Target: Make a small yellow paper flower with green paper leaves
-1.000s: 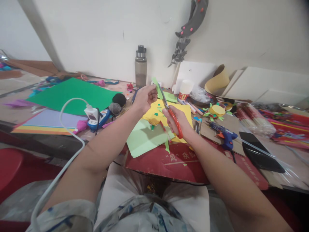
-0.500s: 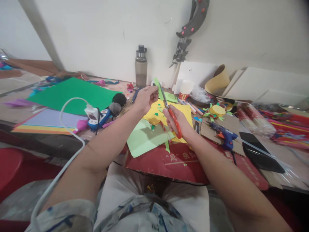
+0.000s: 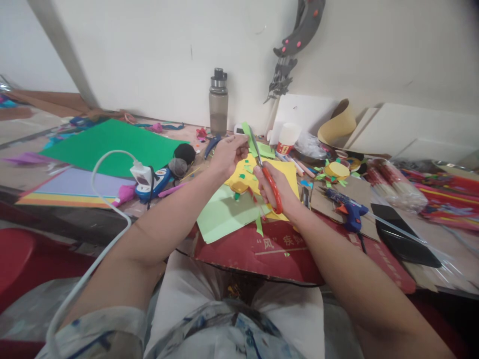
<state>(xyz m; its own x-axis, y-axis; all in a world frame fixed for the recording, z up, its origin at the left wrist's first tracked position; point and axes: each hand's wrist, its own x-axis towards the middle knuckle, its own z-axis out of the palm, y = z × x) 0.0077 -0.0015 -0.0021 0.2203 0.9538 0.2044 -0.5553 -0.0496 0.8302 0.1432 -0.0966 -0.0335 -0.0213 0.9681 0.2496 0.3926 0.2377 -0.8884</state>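
Note:
My left hand [image 3: 229, 154] pinches a light green paper strip [image 3: 246, 130] upright between its fingertips. My right hand [image 3: 276, 187] is closed round the red handles of the scissors [image 3: 270, 185], whose blades point up and lie along the right side of the strip. Below the hands are yellow paper [image 3: 288, 174] with small green scraps, a small yellow paper piece [image 3: 238, 186] and light green sheets [image 3: 220, 219]. A narrow green strip [image 3: 259, 227] hangs over the edge of the red board [image 3: 277, 259].
A bottle [image 3: 218, 107] and a paper cup [image 3: 287, 138] stand at the back. On the right lie a blue glue gun [image 3: 352, 212] and a black sheet [image 3: 404, 239]. Green paper [image 3: 112, 144] and a power strip with a white cable [image 3: 155, 184] are on the left.
My left hand has shifted slightly, and the green strip has moved a little right. The scissors have also moved a little, with their blades still beside the strip.

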